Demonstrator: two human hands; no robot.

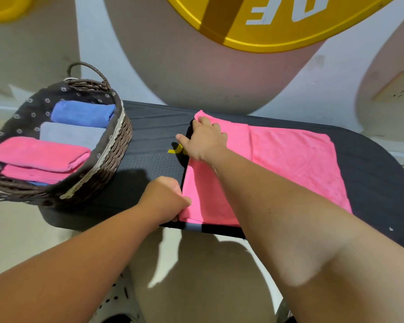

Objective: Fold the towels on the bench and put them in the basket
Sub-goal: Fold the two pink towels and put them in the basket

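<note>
A pink towel [289,164] lies spread on the dark bench [149,164], its left part doubled over. My left hand [166,197] pinches the towel's near left corner at the bench's front edge. My right hand [203,138] grips the far left corner, fingers curled over the fabric. A woven basket [112,157] with a dark flowered liner stands on the bench's left end. Inside it lie folded towels: a blue one [82,113], a grey one [70,135] and two pink ones [40,155].
A black cloth [189,131] shows under the pink towel's left edge, with a bit of yellow tape [175,150] beside it. A wall with a yellow sign [266,24] rises behind the bench. A wall socket [399,87] sits at the right. Pale floor lies below.
</note>
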